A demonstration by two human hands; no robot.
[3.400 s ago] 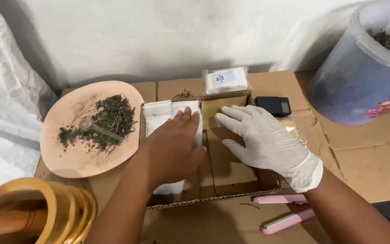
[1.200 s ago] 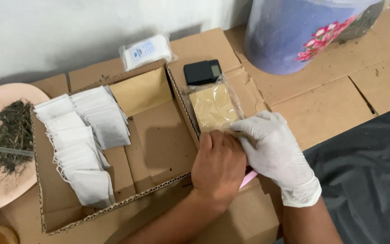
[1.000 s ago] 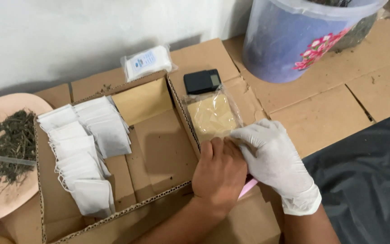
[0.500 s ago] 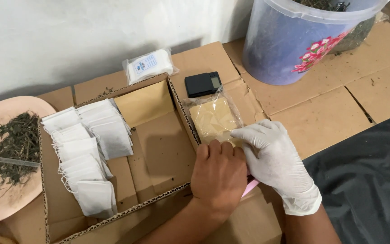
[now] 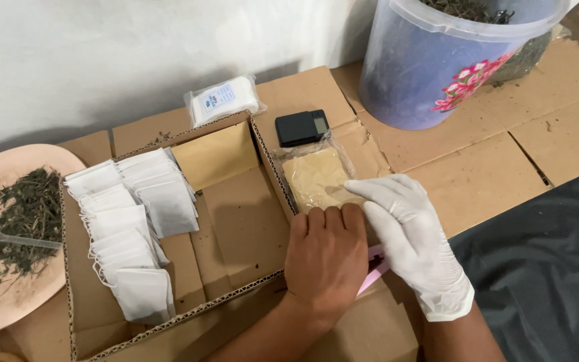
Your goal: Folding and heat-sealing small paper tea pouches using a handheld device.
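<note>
The clear packet of tan sheets [image 5: 316, 177] lies on the cardboard flap beside the box [image 5: 236, 221]. Our bare left hand [image 5: 325, 258] and gloved right hand [image 5: 413, 238] have settled flat at its near edge (fingers extended, gripping nothing), having left the white sachets [image 5: 129, 221].

Left hand [image 5: 325, 258]: bare, palm down, fingers together and lightly curled, forearm entering from the lower edge. Right hand [image 5: 413, 236]: in a white glove, palm down, fingers extended toward the left, lying just beside the left hand and touching it.
</note>
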